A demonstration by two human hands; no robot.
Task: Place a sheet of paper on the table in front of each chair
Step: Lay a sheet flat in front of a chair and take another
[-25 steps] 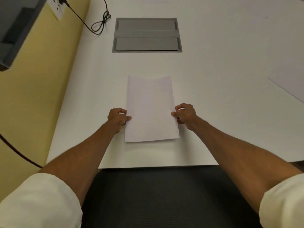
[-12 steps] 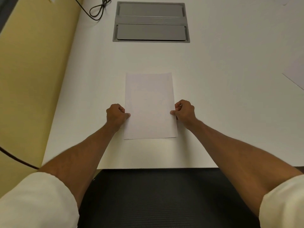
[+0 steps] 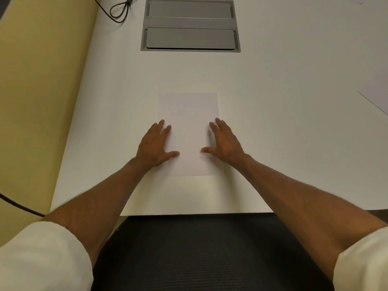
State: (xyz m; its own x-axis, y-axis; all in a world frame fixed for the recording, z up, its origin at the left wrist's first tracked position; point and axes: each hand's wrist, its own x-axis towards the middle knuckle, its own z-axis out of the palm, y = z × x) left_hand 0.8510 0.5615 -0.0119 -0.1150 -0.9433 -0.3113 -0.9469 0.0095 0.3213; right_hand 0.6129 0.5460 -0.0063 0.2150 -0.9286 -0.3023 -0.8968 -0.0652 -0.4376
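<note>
White paper lies under spread fingers [image 3: 161, 124]: the left hand [image 3: 154, 144] rests flat on the sheet [image 3: 189, 131] along its edge at 9 o'clock, and the right hand [image 3: 224, 141] does the same at 3 o'clock, thumbs pointing toward each other. Neither hand grips anything; both are opened out, palms down, pressing or perhaps just resting. The sheet sits flat on the table [image 3: 283, 122], just past the near edge, squarely ahead of the dark chair back [image 3: 201, 253] at 6 o'clock. At 12 o'clock is a grey cable hatch [image 3: 190, 25], well apart from the paper, and a second sheet [image 3: 375, 95] shows at 2 o'clock. To finish this placement well, I would lift both palms straight up together, with no sideways drag, so the sheet keeps its square line with the table edge and does not skid on the smooth top
</note>
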